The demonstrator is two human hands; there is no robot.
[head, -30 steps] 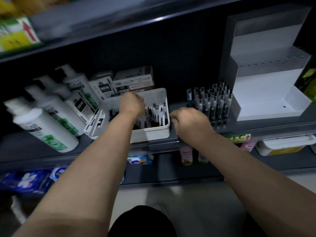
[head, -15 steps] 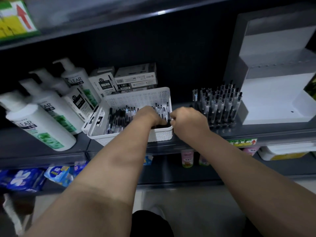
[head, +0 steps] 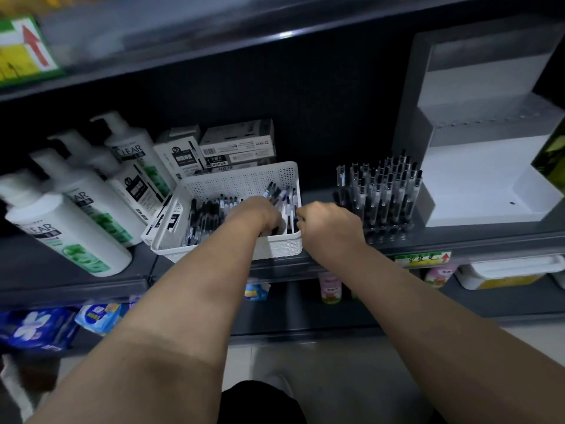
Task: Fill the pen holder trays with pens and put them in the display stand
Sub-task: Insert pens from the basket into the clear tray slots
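Up on the dark shelf [head: 91, 283]: white basket [head: 275, 249] at the front edge, loose pens [head: 208, 215] inside. Left hand [head: 260, 214] down among the pens, fingers hidden, cannot tell how open. Right hand [head: 328, 226] curled at the basket's right rim. Just beside: full pen holder tray [head: 379, 197], then display stand [head: 477, 185], bottom step bare.

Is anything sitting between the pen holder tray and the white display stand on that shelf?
Nothing visible does. The pen holder tray stands right beside the display stand, whose white lower step is bare, apart from a small dark dot.
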